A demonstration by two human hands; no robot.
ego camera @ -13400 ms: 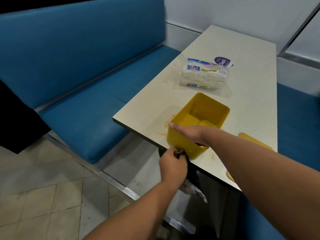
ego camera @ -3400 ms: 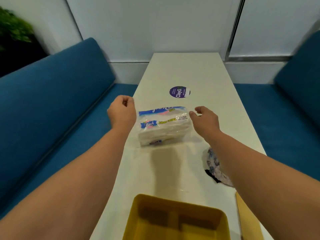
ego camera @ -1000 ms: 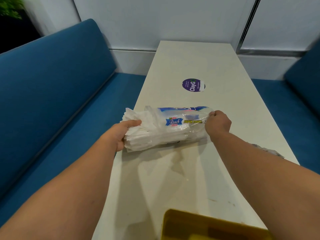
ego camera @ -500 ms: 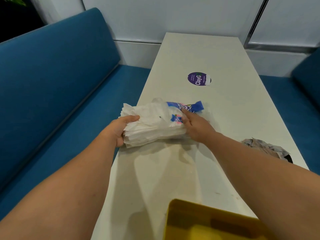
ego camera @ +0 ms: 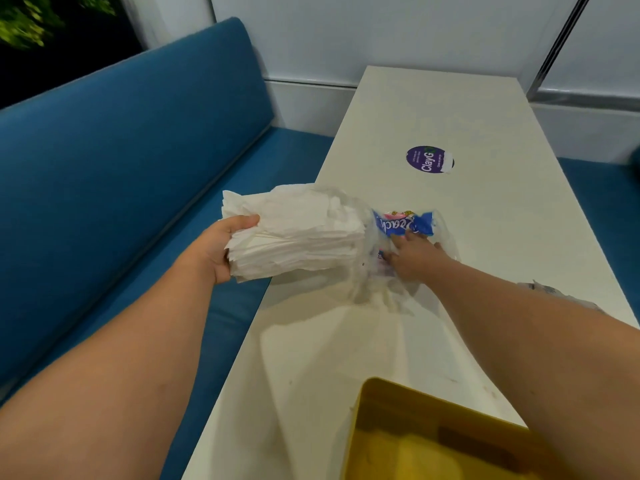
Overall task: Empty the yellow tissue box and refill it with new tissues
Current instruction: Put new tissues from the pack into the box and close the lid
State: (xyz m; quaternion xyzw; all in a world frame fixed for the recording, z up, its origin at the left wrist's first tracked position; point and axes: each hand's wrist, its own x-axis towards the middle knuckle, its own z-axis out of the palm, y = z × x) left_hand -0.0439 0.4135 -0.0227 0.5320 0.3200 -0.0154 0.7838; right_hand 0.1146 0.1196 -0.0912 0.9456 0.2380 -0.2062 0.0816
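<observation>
My left hand (ego camera: 221, 247) grips the left end of a thick stack of white tissues (ego camera: 298, 233), held over the table's left edge. The stack sticks almost wholly out of its clear plastic wrapper (ego camera: 405, 230), which has a blue printed band. My right hand (ego camera: 412, 254) presses down on the crumpled wrapper against the table. The yellow tissue box (ego camera: 415, 441) stands open at the near edge, lower right, with no tissues showing inside; my right forearm covers its right part.
The long white table (ego camera: 467, 112) carries a round purple sticker (ego camera: 429, 160) farther back. Crumpled material (ego camera: 554, 292) lies at the right edge behind my right arm. Blue padded benches (ego camera: 121, 161) run along both sides; a white wall closes the far end.
The tissue stack has slid further left out of the wrapper with my left hand. My right hand holds the bunched wrapper down, more of it emptied.
</observation>
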